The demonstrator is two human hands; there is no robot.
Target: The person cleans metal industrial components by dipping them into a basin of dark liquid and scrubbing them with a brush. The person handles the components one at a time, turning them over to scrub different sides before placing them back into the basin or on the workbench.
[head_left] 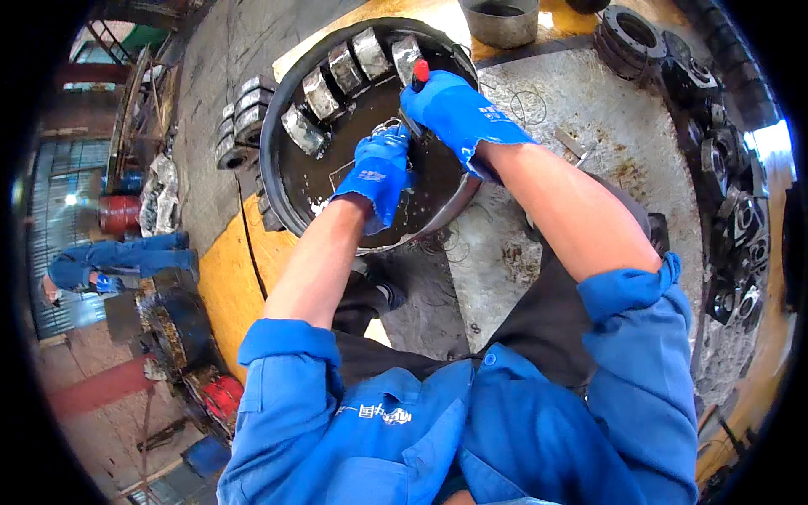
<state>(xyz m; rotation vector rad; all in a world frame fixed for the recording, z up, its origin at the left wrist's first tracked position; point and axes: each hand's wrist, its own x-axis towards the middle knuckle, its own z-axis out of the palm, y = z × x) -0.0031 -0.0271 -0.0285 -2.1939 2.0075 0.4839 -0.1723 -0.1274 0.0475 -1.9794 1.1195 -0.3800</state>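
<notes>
Over a round black tub (269, 172) of dark liquid, both my hands work close together in blue rubber gloves. My right hand (454, 105) is closed round a tool with a red-and-black handle (421, 71), its red end pointing up. The tool's lower end goes down beside my left fingers; its tip is hidden. My left hand (381, 164) has its fingers curled round a small shiny metal part (389, 125), mostly covered by the glove. Several thick curved metal blocks (369, 54) stand in a row along the tub's far and left inner wall.
More metal rings (251, 114) lie on the floor left of the tub. A grey metal bucket (502, 23) stands beyond it. Stacked flanges (629, 38) and many dark castings (730, 227) line the right side. Another person in blue (122, 257) is at the far left.
</notes>
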